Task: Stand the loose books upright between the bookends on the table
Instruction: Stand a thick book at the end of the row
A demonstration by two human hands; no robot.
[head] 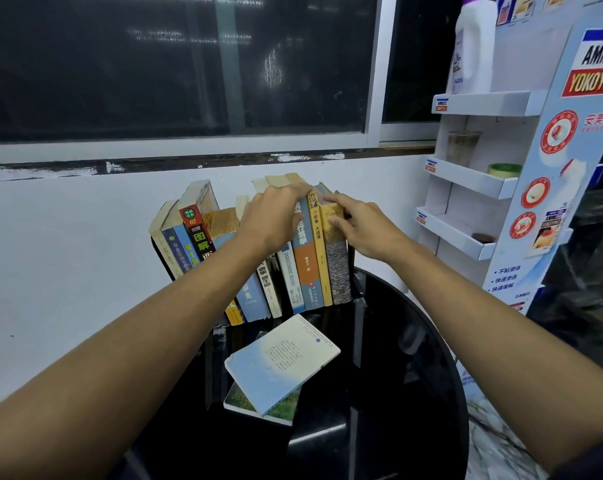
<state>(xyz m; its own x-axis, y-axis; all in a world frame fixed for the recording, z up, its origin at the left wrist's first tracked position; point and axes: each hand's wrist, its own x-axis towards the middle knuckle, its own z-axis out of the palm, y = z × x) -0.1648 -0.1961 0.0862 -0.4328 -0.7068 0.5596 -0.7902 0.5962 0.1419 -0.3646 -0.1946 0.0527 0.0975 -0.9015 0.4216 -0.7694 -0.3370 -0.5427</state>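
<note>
The row of upright books [294, 271] stands at the back of the round black counter [397, 375], close against the white wall [68, 237], and both hands are on its right half. The left hand [272, 216] lies over the tops of the middle books, fingers spread and fairly straight, pressing down on the page edges. The right hand [365, 230] is at the row's right end, on the last book [339, 275] – yellow above, speckled grey below. Its fingers reach over the top corner and the thumb rests against the spine; whether it actually pinches the book cannot be told. Two loose books lie flat nearer the person, between the forearms and well apart from both hands – a pale blue book [282, 362] resting askew on a green-covered book [281, 407].
</note>
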